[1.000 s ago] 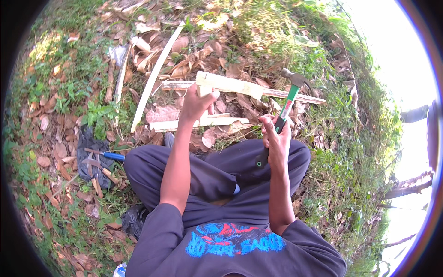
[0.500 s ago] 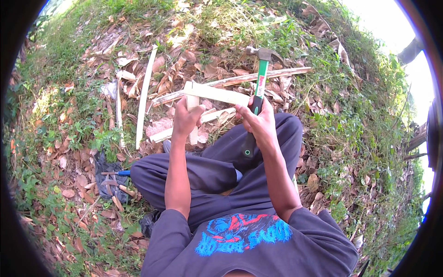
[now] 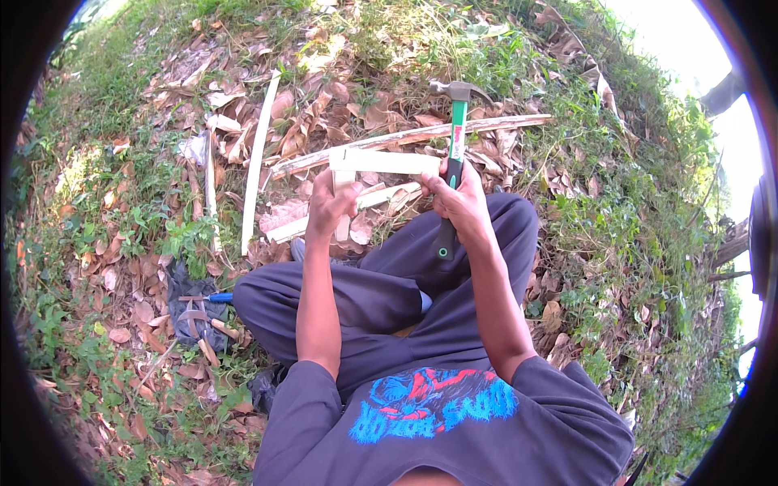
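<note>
Left hand (image 3: 331,202) is closed around the short leg of an L-shaped wood piece (image 3: 385,163), just below the corner, so the thing's up in the air in front of the crossed legs. Right hand (image 3: 464,201) has a claw hammer (image 3: 459,121) by its black grip, head pointing away. Those fingers look like they're on the long arm's free end too, but it's kinda washed out there. Pale strip (image 3: 259,170) lies over on the left, and a longer rough-edged strip (image 3: 502,123) is on the leaves (image 3: 284,138) beyond the hands.
</note>
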{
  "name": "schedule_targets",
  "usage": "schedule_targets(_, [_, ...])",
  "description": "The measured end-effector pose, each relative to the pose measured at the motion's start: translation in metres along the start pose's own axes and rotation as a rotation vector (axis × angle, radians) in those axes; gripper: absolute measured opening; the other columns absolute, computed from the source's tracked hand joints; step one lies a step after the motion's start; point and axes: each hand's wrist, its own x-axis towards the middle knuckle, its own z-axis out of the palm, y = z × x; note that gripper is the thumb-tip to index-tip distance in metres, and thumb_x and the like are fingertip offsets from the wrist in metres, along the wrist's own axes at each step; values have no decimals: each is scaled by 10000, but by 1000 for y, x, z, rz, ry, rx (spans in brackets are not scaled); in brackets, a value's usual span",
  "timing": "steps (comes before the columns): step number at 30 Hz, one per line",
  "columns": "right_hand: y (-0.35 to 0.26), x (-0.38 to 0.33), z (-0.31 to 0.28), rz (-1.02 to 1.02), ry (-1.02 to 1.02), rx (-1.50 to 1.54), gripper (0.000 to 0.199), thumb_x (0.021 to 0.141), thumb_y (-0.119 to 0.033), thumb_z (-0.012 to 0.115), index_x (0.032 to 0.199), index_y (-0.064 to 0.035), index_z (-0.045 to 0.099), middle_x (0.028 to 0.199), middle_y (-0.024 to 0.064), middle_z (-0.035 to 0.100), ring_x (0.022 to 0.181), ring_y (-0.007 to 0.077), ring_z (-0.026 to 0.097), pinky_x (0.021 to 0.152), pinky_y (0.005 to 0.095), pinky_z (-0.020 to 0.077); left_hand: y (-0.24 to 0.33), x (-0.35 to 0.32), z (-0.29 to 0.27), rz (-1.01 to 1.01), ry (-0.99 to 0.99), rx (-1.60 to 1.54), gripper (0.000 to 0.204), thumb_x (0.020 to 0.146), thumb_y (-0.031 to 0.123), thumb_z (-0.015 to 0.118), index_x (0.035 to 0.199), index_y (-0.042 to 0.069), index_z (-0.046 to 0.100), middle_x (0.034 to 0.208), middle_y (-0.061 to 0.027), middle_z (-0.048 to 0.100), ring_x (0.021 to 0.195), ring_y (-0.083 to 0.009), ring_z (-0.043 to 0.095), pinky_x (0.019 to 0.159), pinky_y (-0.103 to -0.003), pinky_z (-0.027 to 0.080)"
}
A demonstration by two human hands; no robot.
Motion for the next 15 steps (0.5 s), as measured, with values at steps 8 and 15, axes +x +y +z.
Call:
schedule_targets(8, [30,23,-9,-15,-57,-171,263,911,-104,726,926,-106,463,723,-1,588,515,25,430,446,208,344,-60,13,-27,-20,-48,-132,718,982,704,352,1020,18,564,716,-61,588,635,-149,601,599,-297,496])
schedule_targets(15, [77,54,-23,-7,-147,-296,238,916,-141,725,956,-77,499,739,6,612,599,55,530,485,229,389,-107,15,-25,-24,94,-109,438,1013,430,349,990,40,547,947,-57,566,922,-150,548,865,-320,433])
